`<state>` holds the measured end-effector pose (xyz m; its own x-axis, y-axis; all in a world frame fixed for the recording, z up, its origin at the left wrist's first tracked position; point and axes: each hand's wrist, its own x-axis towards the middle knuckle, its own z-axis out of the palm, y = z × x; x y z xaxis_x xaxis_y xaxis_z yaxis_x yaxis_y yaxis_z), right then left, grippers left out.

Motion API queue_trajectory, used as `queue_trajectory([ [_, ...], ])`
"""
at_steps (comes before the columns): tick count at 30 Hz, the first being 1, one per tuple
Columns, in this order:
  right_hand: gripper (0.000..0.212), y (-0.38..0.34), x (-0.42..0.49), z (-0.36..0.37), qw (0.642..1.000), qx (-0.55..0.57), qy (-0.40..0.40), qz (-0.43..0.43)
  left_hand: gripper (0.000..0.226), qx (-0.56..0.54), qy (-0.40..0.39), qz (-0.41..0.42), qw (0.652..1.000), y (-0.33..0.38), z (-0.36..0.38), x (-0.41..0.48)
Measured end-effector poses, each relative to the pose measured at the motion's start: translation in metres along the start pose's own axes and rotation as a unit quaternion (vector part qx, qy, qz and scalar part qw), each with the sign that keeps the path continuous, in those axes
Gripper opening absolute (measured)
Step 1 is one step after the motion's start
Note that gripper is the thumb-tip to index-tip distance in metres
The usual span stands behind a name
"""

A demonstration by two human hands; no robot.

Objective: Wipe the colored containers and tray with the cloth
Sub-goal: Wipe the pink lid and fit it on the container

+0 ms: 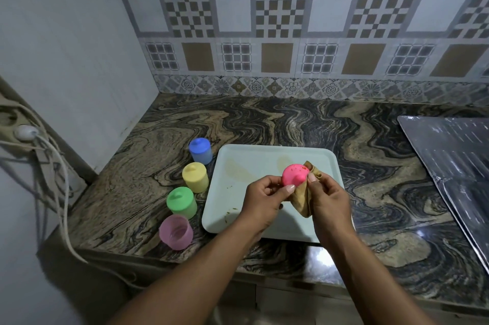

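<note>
My left hand (pixel 260 199) holds a bright pink lid (pixel 294 174) above the pale tray (pixel 254 157). My right hand (pixel 326 197) grips a brown cloth (pixel 301 199) pressed against the lid's right side. The tray carries brownish smears and small specks. Left of the tray stands a row of containers on the counter: blue (pixel 200 151) at the back, then yellow (pixel 195 177), then green (pixel 181 202), each with its lid on. Nearest me is an open pink container (pixel 176 231) without a lid.
The marbled counter (pixel 370 179) ends at a tiled wall behind and a plain wall on the left. A shiny metal sheet (pixel 455 165) lies at the right. A power strip with a white plug (pixel 25 132) and cables hangs on the left.
</note>
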<state>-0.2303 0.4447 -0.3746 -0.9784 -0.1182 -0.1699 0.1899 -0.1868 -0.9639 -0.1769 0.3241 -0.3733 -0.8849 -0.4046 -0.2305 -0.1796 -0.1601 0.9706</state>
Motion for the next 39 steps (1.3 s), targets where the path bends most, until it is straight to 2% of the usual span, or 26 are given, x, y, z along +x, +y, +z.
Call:
queue_trajectory([
  [8, 0.017, 0.004, -0.005, 0.009, 0.997, -0.001, 0.051, -0.063, 0.008, -0.008, 0.002, 0.037, 0.999, 0.004, 0.003, 0.003],
  [12, 0.017, 0.0, 0.004, 0.004, 0.985, 0.009, 0.148, -0.083, 0.008, -0.043, -0.035, 0.016, 0.998, 0.007, 0.009, 0.003],
  [14, 0.014, -0.007, 0.009, -0.002, 0.981, -0.01, 0.152, -0.116, 0.006, -0.07, -0.065, 0.004, 0.995, 0.008, 0.005, 0.002],
  [16, 0.016, -0.019, 0.011, -0.005, 0.981, -0.034, 0.101, -0.161, 0.006, -0.079, -0.089, -0.003, 0.993, 0.012, -0.002, 0.002],
  [19, 0.023, -0.042, 0.009, 0.0, 0.967, -0.139, -0.081, -0.198, 0.009, -0.074, -0.113, -0.014, 0.991, 0.019, -0.01, 0.003],
  [21, 0.025, -0.053, 0.005, 0.004, 0.946, -0.199, -0.19, -0.173, 0.013, -0.089, -0.12, -0.018, 0.989, 0.025, -0.016, 0.004],
  [23, 0.037, -0.056, 0.006, 0.002, 0.948, -0.195, -0.217, -0.124, 0.017, -0.118, -0.101, -0.026, 0.988, 0.031, -0.022, 0.006],
  [25, 0.044, -0.055, 0.008, 0.0, 0.962, -0.161, -0.208, -0.075, 0.017, -0.158, -0.07, -0.039, 0.984, 0.032, -0.025, 0.006],
  [28, 0.025, -0.048, 0.001, 0.008, 0.98, -0.097, -0.171, -0.044, 0.019, -0.219, -0.023, -0.066, 0.973, 0.029, -0.017, 0.003],
  [32, 0.019, -0.034, 0.001, 0.017, 0.99, -0.076, -0.099, -0.065, 0.029, -0.319, -0.013, -0.074, 0.945, 0.023, -0.004, -0.004],
  [36, 0.012, -0.03, 0.007, 0.017, 0.992, -0.087, -0.044, -0.076, 0.026, -0.3, -0.035, -0.072, 0.951, 0.011, 0.0, -0.006],
  [39, 0.018, -0.034, 0.013, 0.017, 0.998, -0.039, -0.037, 0.013, 0.027, -0.257, -0.068, -0.073, 0.961, 0.014, -0.009, -0.001],
])
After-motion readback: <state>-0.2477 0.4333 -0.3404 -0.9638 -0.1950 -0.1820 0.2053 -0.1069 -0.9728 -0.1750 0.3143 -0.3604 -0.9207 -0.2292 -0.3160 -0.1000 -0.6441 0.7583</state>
